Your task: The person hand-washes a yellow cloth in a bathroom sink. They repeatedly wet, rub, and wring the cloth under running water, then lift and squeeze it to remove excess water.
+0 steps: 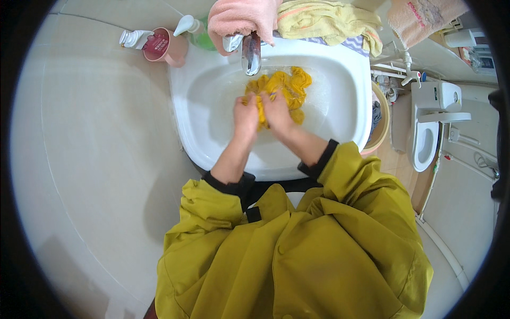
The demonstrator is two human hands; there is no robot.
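A wet yellow cloth (297, 85) lies bunched in the water of a white washbasin (185, 115). My left hand (246, 113) grips the cloth's left part. Close beside it, my right hand (277, 109) is closed on the same cloth, a little to the right; both hands are slightly blurred. Just above the cloth hangs the spout of a chrome faucet (251, 56), partly covered by a pink towel (243, 18). Folds of the cloth hide some of my fingertips.
On the basin's rear left edge stand a pink mug (175, 46) holding a tube (137, 39) and a green pump bottle (202, 36). A pale yellow towel (326, 20) lies along the back. To the right are a tub (382, 127) with clothes and a toilet (424, 143).
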